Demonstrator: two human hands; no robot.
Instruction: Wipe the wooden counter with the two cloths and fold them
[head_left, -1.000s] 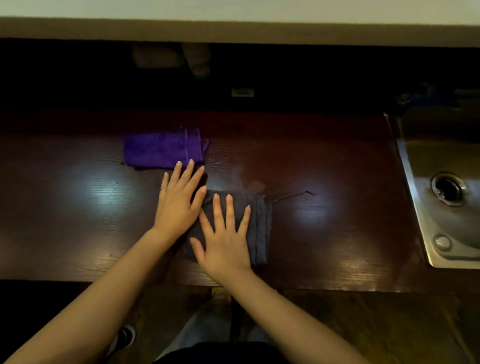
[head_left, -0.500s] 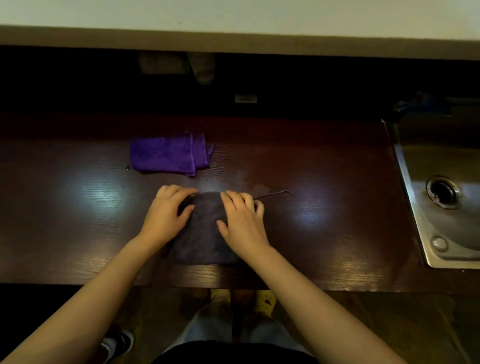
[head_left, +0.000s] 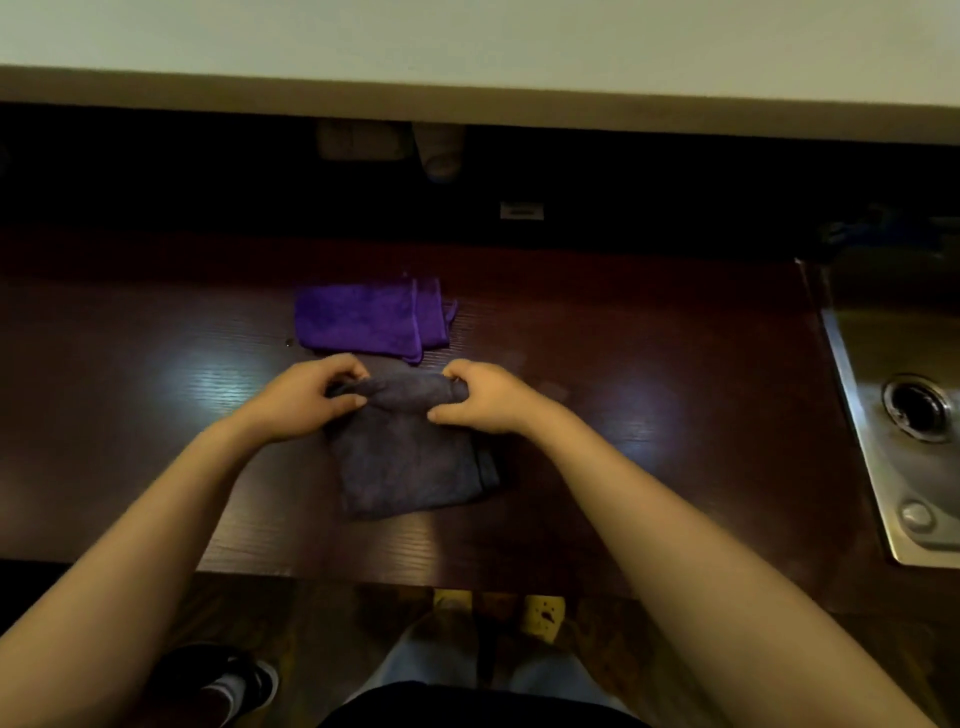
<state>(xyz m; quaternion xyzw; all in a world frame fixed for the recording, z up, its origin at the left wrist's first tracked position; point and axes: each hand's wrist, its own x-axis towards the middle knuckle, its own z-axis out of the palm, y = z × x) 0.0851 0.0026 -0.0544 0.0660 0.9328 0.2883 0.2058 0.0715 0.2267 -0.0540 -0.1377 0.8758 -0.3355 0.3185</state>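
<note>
While both hands work at the far edge of the grey cloth (head_left: 410, 462) on the wooden counter (head_left: 130, 415), left hand (head_left: 306, 397) and right hand (head_left: 480, 396) pinching that rolled edge, folded purple cloth (head_left: 363, 319) just beyond, steel sink (head_left: 904, 415) at right

Pretty dim room overall. A pale wall (head_left: 467, 36) runs across the far top, with a tan ledge (head_left: 467, 104) under it, and below that a deep black shadowed gap. A small light-coloured plate (head_left: 521, 210) sits in that dark strip, too blurry to make out. On the right there's a steel sink (head_left: 862, 364) with a round drain (head_left: 917, 408) and a little round plug hole cover near its front corner. Two soft patches of light glare on the dark surface, one left and one right. At the near edge, a brown wood-look floor (head_left: 322, 623) shows below.
</note>
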